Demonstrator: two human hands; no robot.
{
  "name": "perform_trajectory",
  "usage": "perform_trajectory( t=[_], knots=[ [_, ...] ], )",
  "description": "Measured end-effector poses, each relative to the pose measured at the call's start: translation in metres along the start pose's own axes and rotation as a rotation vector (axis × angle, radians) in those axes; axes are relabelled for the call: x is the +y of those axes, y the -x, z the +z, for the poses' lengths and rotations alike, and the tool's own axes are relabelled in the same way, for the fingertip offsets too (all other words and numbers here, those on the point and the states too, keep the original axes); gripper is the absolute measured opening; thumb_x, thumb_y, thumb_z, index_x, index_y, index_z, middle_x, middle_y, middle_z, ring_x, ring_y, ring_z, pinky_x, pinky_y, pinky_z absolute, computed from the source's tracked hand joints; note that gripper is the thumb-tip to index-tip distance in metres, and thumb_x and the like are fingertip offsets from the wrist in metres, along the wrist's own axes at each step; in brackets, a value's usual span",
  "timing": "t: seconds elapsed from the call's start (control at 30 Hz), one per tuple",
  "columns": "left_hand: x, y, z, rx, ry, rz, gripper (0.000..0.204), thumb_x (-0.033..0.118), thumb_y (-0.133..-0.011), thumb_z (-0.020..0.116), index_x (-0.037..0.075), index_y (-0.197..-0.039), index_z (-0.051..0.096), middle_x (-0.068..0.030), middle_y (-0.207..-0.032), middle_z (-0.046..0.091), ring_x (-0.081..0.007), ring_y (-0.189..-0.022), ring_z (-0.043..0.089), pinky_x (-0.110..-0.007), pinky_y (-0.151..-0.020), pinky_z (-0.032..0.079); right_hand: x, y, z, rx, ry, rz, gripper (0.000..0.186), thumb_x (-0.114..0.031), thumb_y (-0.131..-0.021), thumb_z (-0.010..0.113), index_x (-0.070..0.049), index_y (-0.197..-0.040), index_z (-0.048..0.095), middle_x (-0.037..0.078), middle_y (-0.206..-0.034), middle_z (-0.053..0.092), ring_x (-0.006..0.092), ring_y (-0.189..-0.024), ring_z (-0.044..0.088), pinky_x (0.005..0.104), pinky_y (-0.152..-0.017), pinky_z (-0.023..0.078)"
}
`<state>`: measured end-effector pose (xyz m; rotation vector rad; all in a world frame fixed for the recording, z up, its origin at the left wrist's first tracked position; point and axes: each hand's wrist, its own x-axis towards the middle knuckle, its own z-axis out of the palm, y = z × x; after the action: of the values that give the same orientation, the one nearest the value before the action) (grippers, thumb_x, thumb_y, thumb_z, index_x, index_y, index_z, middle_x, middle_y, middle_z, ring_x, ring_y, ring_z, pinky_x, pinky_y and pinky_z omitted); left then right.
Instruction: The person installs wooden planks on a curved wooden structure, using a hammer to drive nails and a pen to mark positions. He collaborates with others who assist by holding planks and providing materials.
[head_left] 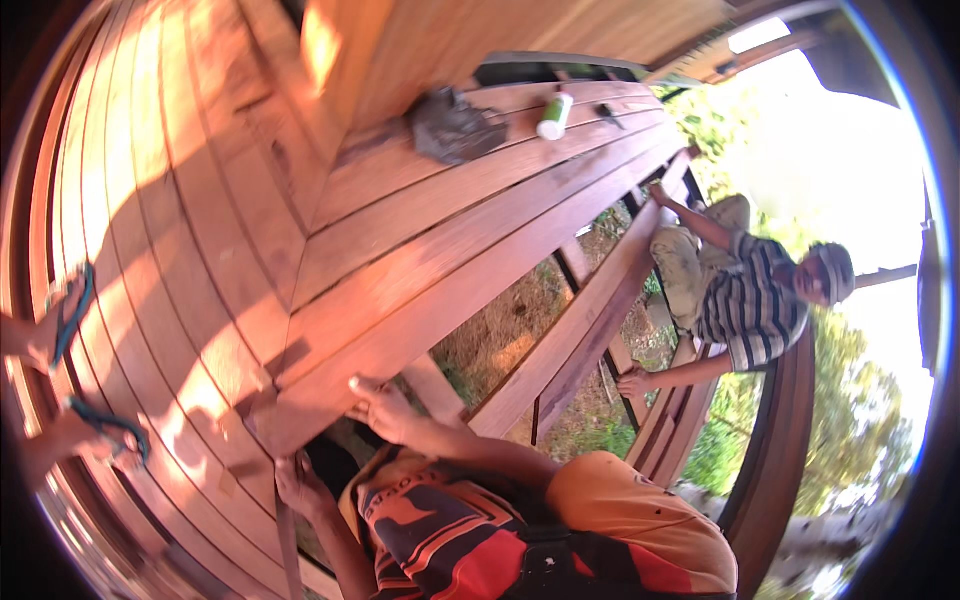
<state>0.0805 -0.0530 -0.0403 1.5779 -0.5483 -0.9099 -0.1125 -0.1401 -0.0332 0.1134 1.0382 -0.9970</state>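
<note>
My right hand grips the near edge of a reddish wooden deck board, thumb on top and fingers curled below. The board lies outermost on the deck, beside an open gap. Lower and to the left, my left hand is closed at the mitred corner end of the same board, its fingers bent against the wood and partly hidden. Near my right forearm, a loose plank spans the open joists. A co-worker in a striped shirt sits across the gap, one hand by the frame, the other at the plank's far end.
On the laid boards rest a dark plastic bag, a white-and-green bottle and a small dark object. Another person's sandalled feet stand on the left decking. Dry ground shows below the gap; a wooden wall rises behind.
</note>
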Motion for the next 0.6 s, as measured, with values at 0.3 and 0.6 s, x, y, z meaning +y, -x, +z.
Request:
perform_trajectory(
  t=[0.3,0.6],
  knots=[
    [-0.001,-0.014,-0.018,-0.145,0.533,-0.370,0.042,0.030,-0.102,0.061,-0.005,-0.124,0.059,-0.0103,-0.115,0.066,-0.0189,-0.101,0.059,-0.028,-0.079,0.047,0.012,-0.012,-0.005,-0.132,-0.042,-0.053,0.034,-0.031,-0.100,0.069,-0.009,-0.126,0.064,0.007,-0.127,0.066,0.0227,-0.117,0.064,0.0441,-0.101,0.053],
    [-0.005,-0.024,-0.023,-0.237,0.361,-0.352,0.030,0.027,-0.107,0.051,0.000,-0.118,0.057,-0.0077,-0.101,0.063,-0.0164,-0.092,0.058,-0.026,-0.078,0.048,0.008,-0.009,-0.001,-0.176,-0.028,-0.110,0.039,-0.033,-0.100,0.069,-0.011,-0.130,0.060,0.006,-0.132,0.063,0.0229,-0.122,0.062,0.0477,-0.105,0.051]
  ],
)
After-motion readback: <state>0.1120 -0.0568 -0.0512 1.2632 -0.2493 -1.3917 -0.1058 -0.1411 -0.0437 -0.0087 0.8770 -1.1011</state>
